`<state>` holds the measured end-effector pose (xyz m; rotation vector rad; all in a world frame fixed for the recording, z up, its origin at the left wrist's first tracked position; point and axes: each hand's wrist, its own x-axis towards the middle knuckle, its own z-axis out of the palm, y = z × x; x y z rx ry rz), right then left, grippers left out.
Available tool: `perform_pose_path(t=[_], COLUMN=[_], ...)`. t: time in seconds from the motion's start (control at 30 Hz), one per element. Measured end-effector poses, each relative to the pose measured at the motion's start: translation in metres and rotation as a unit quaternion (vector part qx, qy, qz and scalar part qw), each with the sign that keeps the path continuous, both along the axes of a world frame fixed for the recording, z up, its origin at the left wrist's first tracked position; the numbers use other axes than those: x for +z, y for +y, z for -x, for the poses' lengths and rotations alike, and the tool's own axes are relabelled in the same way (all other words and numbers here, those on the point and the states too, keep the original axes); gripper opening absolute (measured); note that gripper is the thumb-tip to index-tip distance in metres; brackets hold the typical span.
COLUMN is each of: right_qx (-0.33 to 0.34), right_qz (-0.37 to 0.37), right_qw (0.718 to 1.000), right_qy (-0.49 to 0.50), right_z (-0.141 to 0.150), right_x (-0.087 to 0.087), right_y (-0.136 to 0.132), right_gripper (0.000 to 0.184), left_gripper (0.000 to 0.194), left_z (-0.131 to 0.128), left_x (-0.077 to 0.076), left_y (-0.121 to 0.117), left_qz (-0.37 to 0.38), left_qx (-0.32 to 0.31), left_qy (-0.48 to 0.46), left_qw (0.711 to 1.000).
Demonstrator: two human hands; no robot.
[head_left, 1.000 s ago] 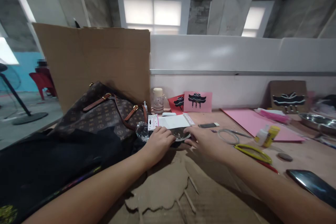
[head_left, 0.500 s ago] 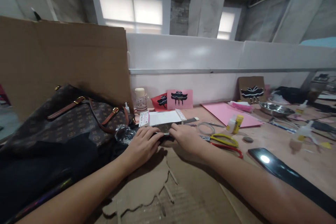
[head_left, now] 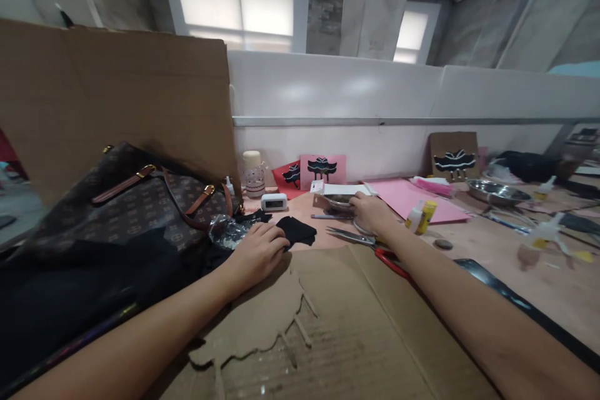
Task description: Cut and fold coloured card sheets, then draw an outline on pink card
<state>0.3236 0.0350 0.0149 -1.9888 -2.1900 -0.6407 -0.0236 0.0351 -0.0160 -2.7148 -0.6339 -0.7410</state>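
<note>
The left hand (head_left: pixel 262 247) lay palm down, fingers loosely curved, against the black cloth (head_left: pixel 297 230); whether it gripped the cloth could not be told. Farther off and to the right, the right hand (head_left: pixel 368 209) had its fingers closed on the right end of the white card packet (head_left: pixel 344 189), near the pink card (head_left: pixel 323 169). Scissors (head_left: pixel 351 236) lay between that packet and the near cardboard sheet (head_left: pixel 347 319).
</note>
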Motion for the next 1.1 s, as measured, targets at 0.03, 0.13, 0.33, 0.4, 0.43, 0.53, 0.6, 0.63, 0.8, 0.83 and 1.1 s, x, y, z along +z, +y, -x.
perform_pose_path(t=[0.03,0.13,0.33,0.4,0.43,0.53,0.6,0.63,0.8,0.83,1.1], right_qx=[-0.004,0.0,0.016,0.029,0.034,0.026,-0.002,-0.019,-0.102,-0.121,-0.303], right_qz=[0.002,-0.001,-0.052,-0.053,-0.05,-0.036,-0.02,-0.011,0.007,0.013,0.14], right_qw=[1.0,1.0,0.996,0.994,0.994,0.994,0.994,0.994,0.987,0.984,0.934], right_qy=[0.005,0.022,0.074,0.086,0.09,0.098,0.104,0.108,0.126,0.127,0.127], right_z=[-0.002,-0.001,0.011,0.018,0.021,0.026,0.025,0.022,-0.004,-0.01,-0.04], right_x=[-0.002,-0.003,0.021,0.031,0.035,0.044,0.049,0.051,0.061,0.062,0.046], right_y=[0.001,0.003,-0.005,-0.008,-0.01,-0.012,-0.013,-0.014,-0.013,-0.01,0.039], right_gripper=[0.021,0.021,0.029,0.029,0.029,0.026,0.024,0.024,0.033,0.034,0.035], left_gripper=[0.021,0.02,0.021,0.021,0.021,0.019,0.02,0.02,0.02,0.02,0.021], left_z=[0.0,0.0,0.001,0.002,0.002,0.002,0.001,0.001,0.001,0.001,-0.002], left_x=[-0.001,-0.003,-0.006,-0.008,-0.009,-0.012,-0.012,-0.012,-0.013,-0.014,-0.017], left_y=[0.0,0.002,0.006,0.009,0.01,0.014,0.014,0.014,0.014,0.015,0.017], left_qz=[0.004,0.01,0.014,0.02,0.024,0.031,0.033,0.034,0.044,0.047,0.061], left_qx=[0.0,0.001,0.01,0.018,0.022,0.03,0.028,0.028,0.025,0.025,0.027], left_qy=[0.001,0.004,0.009,0.01,0.01,0.013,0.017,0.018,0.02,0.02,0.025], left_qw=[1.0,1.0,1.0,1.0,0.999,0.999,0.999,0.999,0.998,0.998,0.997])
